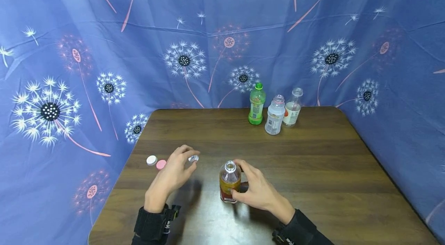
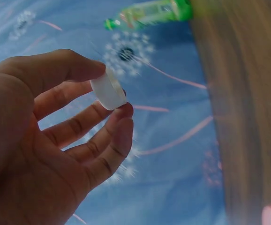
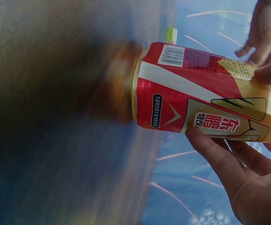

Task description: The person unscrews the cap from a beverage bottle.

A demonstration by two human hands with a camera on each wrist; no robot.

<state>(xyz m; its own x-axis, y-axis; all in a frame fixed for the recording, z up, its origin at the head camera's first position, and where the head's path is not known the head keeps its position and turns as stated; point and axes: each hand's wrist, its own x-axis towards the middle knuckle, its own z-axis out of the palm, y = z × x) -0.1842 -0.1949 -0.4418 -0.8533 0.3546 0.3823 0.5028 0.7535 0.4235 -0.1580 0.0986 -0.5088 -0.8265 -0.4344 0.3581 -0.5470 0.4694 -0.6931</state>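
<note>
The red-and-gold bottle (image 1: 228, 187) is upright at the near middle of the brown wooden table (image 1: 313, 183), its mouth uncovered; whether its base touches the wood is hard to tell. The right hand (image 1: 257, 190) grips it from the right, with the thumb against the near side of the label and fingers on the far side. To the left, apart from the bottle, the left hand (image 1: 175, 170) pinches a white cap (image 2: 108, 89) between thumb and fingertips; in the left wrist view the cap is tilted on edge, with the palm showing behind it. Just beyond the left hand's outer side, on the left part of the table, lie a pink cap (image 1: 161, 164) and a second white cap (image 1: 151, 160), close beside each other. Well beyond both hands, toward the far edge, three more bottles stand in a group right of centre: a white bottle (image 1: 275, 117) nearest, with a pink ring at its neck, a clear bottle (image 1: 292, 109) with a pale label just behind it to the right, and a green bottle (image 1: 257, 106) to the left. Behind the table hangs a blue cloth (image 1: 146, 55) printed with white and pink dandelions.
</note>
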